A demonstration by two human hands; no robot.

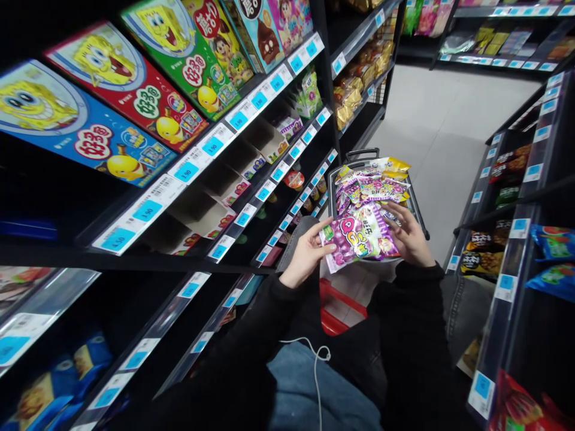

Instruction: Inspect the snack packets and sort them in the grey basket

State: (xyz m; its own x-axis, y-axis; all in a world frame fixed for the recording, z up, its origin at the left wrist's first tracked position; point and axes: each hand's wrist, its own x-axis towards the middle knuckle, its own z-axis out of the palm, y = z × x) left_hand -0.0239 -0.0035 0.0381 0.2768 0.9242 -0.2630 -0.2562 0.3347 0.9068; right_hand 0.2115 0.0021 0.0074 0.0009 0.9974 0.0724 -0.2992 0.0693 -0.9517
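My left hand (309, 251) grips the left edge of a purple candy bag (357, 239), thumb on top. My right hand (409, 238) holds the same bag from the right side, fingers curled round its edge. The bag is held over the near end of a grey basket (333, 179) heaped with several similar purple, pink and yellow candy bags (372, 188). Both arms wear black sleeves.
A dark shelf unit (215, 155) on the left carries SpongeBob snack boxes (103, 96), open cardboard trays and blue price tags. A second shelf (516, 197) stands on the right. A red basket (335, 311) sits below my hands. A light floor aisle (444, 120) runs ahead.
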